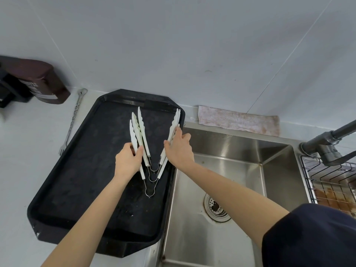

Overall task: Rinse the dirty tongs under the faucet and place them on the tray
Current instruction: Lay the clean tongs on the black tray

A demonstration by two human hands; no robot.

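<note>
Pale countertop [28,155] and grey wall panels are framing the head view, with a black, octagonal plastic tray [81,176] lying as the landmark. Three white tongs [143,132], each with scalloped plastic arms joined by a wire loop, are resting nested on the tray, spread in a V. The left hand [128,160] is gripping their left arms in a closed grasp; the right hand [179,149] is pressing loosely curled fingers against their right arms near the tray's right rim. Right of the tray, one brushed-steel sink [240,170] is lying open, one dark faucet [327,145] standing beyond it. Left of the tray, one twisted metal fork [74,120] is lying. The tray's near half is offering free room.
</note>
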